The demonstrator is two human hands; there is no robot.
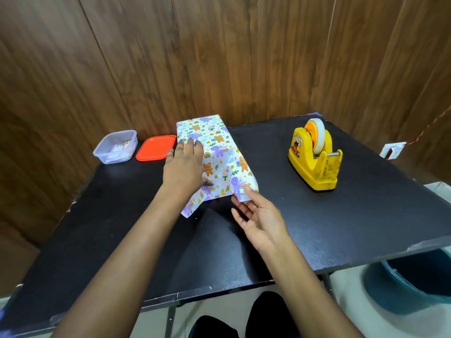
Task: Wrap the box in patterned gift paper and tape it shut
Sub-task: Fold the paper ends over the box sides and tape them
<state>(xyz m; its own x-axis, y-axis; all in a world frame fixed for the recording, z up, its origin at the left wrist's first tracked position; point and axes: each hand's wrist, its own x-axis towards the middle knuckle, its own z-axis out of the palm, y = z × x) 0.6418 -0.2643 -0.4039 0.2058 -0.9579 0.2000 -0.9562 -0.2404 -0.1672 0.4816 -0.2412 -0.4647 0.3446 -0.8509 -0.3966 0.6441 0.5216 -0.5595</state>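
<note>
Left hand (pixel 184 167) lay flat, unclenched, on thin animal-print gift paper (pixel 219 152); right hand (pixel 258 215) pinched its flap edge under the thumb, probably limp, tear-prone

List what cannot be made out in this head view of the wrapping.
The box: entirely covered by the gift paper, head view.
The paper's left side: under the left hand, so any tape there is hidden.
The right hand: pinching or only touching the paper's near corner, unclear.
Contents of the clear tub: too small and blurred.
The blue bin: cut off by the frame edge and the table.
</note>
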